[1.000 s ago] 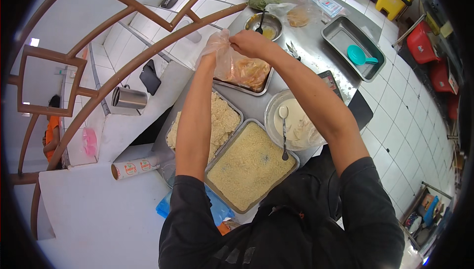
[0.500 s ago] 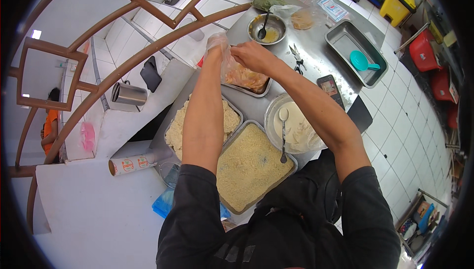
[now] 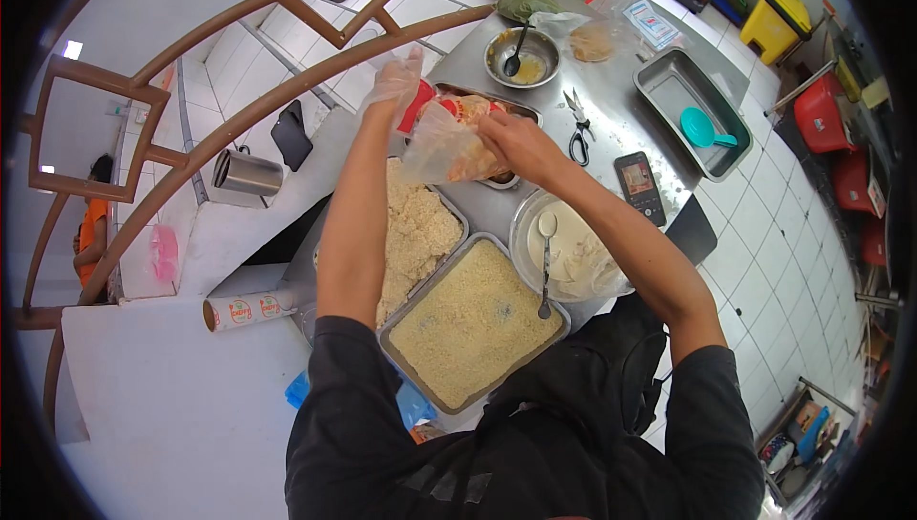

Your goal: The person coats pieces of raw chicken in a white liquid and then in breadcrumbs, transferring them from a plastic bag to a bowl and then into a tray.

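Observation:
My left hand [image 3: 390,88], covered by a thin clear plastic glove, is raised beside a tray with its fingers stretched out, partly blurred. My bare right hand [image 3: 516,143] pinches a loose, translucent plastic glove [image 3: 435,149], which hangs over the tray's near side. Behind it, the metal tray [image 3: 527,115] holds pale orange, wet-looking food [image 3: 468,107], largely covered by the plastic. A red piece [image 3: 413,107] shows next to my left hand. Nearer me are a tray of coarse pale crumbs [image 3: 415,233], partly behind my left forearm, and a tray of fine yellowish crumbs [image 3: 473,319].
A tub of pale batter [image 3: 573,257] with a spoon [image 3: 546,253] is under my right forearm. Beyond lie scissors [image 3: 578,128], a phone [image 3: 640,188], a steel bowl [image 3: 535,47] and a rectangular pan [image 3: 659,90] with a teal scoop [image 3: 702,127]. A brown railing [image 3: 315,57] curves at left.
My right hand has moved from my left wrist toward the right and nearer, drawing out the loose plastic. My left hand has shifted left, and the food tray shows more.

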Tool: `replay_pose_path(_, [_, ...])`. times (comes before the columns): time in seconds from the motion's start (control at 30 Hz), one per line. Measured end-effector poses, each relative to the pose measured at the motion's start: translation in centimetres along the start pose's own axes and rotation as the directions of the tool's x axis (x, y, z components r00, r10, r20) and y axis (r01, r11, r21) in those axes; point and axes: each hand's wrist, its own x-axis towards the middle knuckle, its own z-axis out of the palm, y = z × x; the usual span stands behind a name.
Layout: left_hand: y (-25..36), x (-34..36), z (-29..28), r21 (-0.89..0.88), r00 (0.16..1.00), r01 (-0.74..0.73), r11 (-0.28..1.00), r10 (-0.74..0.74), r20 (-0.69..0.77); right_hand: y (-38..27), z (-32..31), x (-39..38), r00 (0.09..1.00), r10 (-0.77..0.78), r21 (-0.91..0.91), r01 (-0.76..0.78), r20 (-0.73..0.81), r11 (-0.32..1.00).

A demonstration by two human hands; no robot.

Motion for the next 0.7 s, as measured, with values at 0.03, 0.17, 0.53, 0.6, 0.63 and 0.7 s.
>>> replay_pose_path(0.03, [1.2,-1.4,-1.4,-0.03,0.999,0.008,1.0,-0.007,0.042,0.1,-0.4,0.0,0.998,0.041,0.019,-0.04,-0.046,0.999])
replay_pose_path(0.17, [4.8,-6.8,-4.0,-0.069,0.902,0.053,0.996,-0.018,0.432,0.1,-1.0,1.4,0.996,0.037,-0.012,-0.039,-0.087,0.999])
replay_pose_path(0.53, [1.4,-7.2,-2.9,-0.024,0.753,-0.582,0.813,0.55,0.361,1.0,-0.7,2.0,0.973,0.071,0.012,-0.07,-0.22,0.997])
replay_pose_path(0.6, [0.6,-7.4,-0.7,-0.159,0.81,-0.538,0.828,0.56,0.176,0.9,-0.5,1.8,0.948,0.2,0.121,-0.175,-0.248,0.977])
replay_pose_path(0.63, [0.5,-7.5,0.3,-0.229,0.83,-0.522,0.822,0.551,0.087,0.7,-0.6,1.5,0.927,0.27,0.172,-0.231,-0.259,0.958])
replay_pose_path(0.7, [0.4,-8.5,0.8,-0.27,0.865,-0.466,0.843,0.498,0.059,-0.5,-0.8,1.4,0.798,0.589,0.377,-0.511,-0.125,0.772])
